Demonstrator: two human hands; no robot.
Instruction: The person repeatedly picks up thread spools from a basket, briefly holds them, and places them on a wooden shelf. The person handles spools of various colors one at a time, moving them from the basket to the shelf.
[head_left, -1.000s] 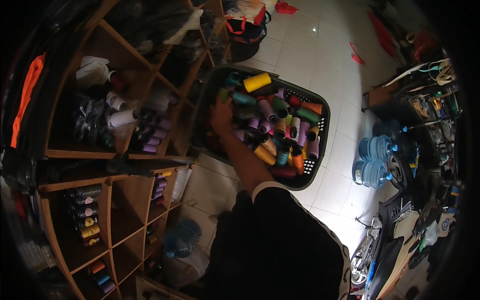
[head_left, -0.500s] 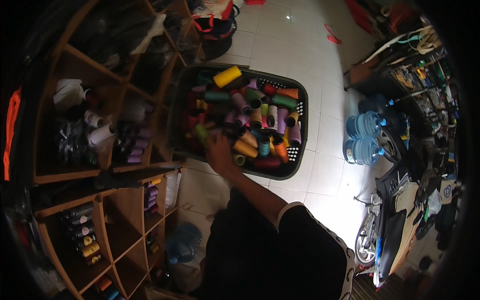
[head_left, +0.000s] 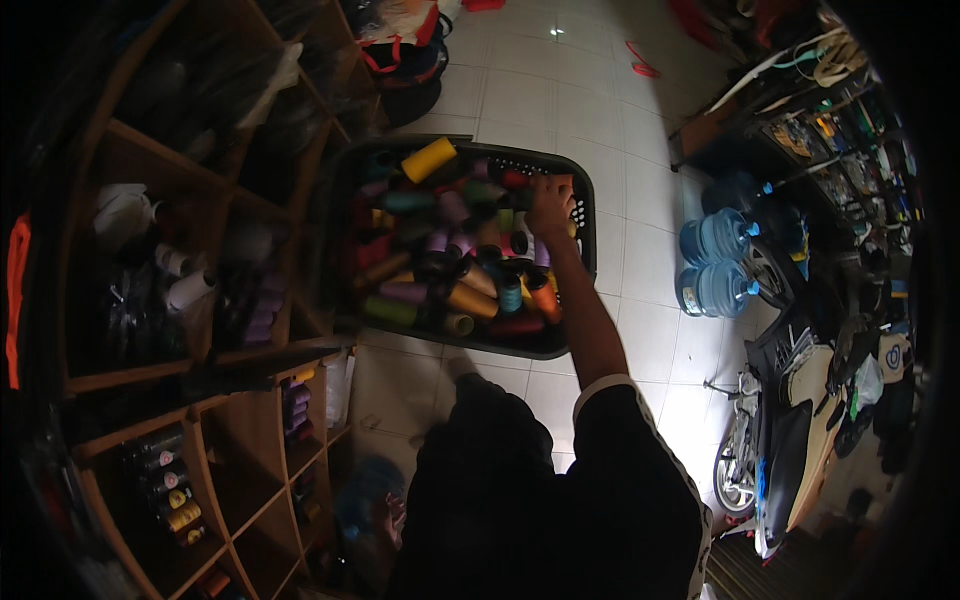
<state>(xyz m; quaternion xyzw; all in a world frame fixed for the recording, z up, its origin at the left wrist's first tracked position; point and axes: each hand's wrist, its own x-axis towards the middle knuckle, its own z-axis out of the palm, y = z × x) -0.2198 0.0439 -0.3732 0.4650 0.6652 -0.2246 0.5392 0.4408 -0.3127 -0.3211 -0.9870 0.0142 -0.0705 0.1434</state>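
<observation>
A dark plastic basket [head_left: 583, 255] full of thread spools lies on the floor ahead of me. My right hand [head_left: 550, 208] reaches into its far right part, fingers bent round a thread spool that the hand mostly covers. Beside the fingers is an orange spool [head_left: 564, 184]. A yellow spool [head_left: 429, 160] rests on top at the far side. An olive green spool [head_left: 390, 310] lies at the near left, with a tan spool [head_left: 470, 300] and an orange spool [head_left: 543, 298] nearer the right. Low down, by my dark clothing, my left hand [head_left: 392, 515] shows blurred, its fingers unclear.
Wooden cubby shelves [head_left: 240, 440] with spools and bags stand along the left. Blue water bottles [head_left: 718, 290] and a motorbike [head_left: 770, 440] are at the right. A bag [head_left: 400, 45] lies beyond the basket. White tiles [head_left: 640, 240] cover the floor.
My right hand has moved from the basket's near left to its far right. The green spool it was handling is out of the hand. My left hand has come into view low down.
</observation>
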